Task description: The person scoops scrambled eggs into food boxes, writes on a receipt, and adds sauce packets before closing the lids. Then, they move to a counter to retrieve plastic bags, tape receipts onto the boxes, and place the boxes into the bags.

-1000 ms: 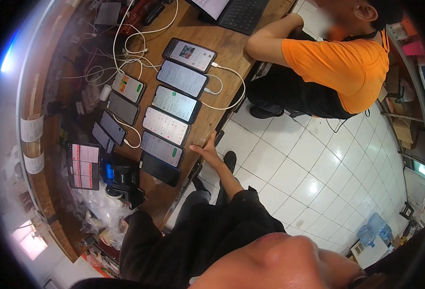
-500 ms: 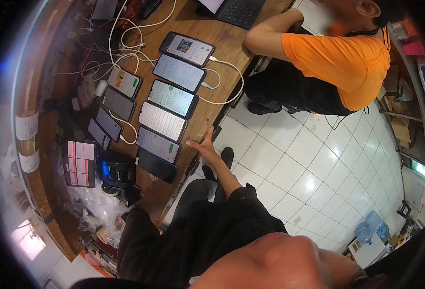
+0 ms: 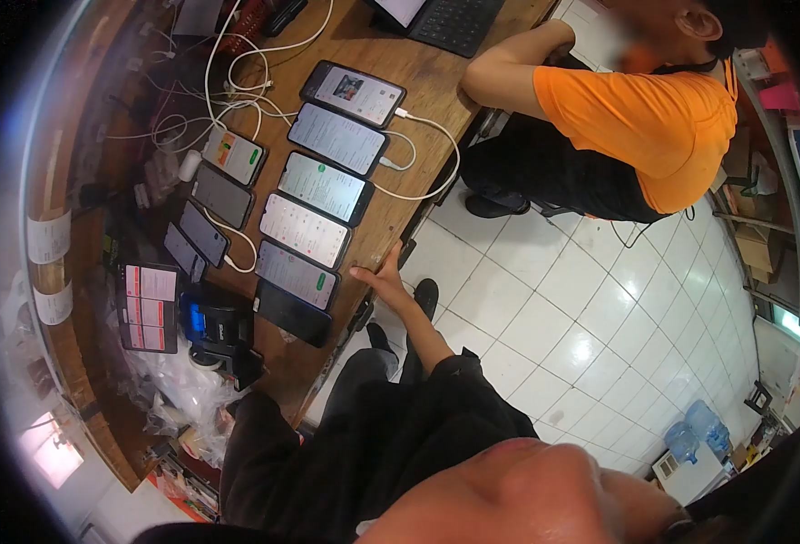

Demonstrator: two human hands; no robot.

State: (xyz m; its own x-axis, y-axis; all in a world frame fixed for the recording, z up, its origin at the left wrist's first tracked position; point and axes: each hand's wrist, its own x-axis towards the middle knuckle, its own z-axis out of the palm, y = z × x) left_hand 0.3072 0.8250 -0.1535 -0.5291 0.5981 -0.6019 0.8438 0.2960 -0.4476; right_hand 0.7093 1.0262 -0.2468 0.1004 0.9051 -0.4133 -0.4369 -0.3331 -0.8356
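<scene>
My right hand (image 3: pixel 385 276) rests on the front edge of the wooden table (image 3: pixel 377 238), with the thumb spread away from the stretched fingers and nothing held. Closest to it lies a phone with a green button on its lit screen (image 3: pixel 297 275). Below that one is a phone with a dark screen (image 3: pixel 293 314). Further up the same row are a white-screened phone (image 3: pixel 305 231), a phone with a green mark (image 3: pixel 324 188) and two phones on white cables, one bluish (image 3: pixel 336 138) and one showing a picture (image 3: pixel 353 93). My left hand does not show.
Smaller phones, including one with a dark screen (image 3: pixel 222 195), form a second row. A black handheld device (image 3: pixel 221 325), a tablet with red panels (image 3: pixel 151 308) and clear plastic (image 3: pixel 187 385) are at the left. A keyboard (image 3: pixel 450 25) lies near a person in orange (image 3: pixel 631 122).
My legs and one foot have shifted slightly. My right hand and the phones stay in place, and the person in orange has barely moved.
</scene>
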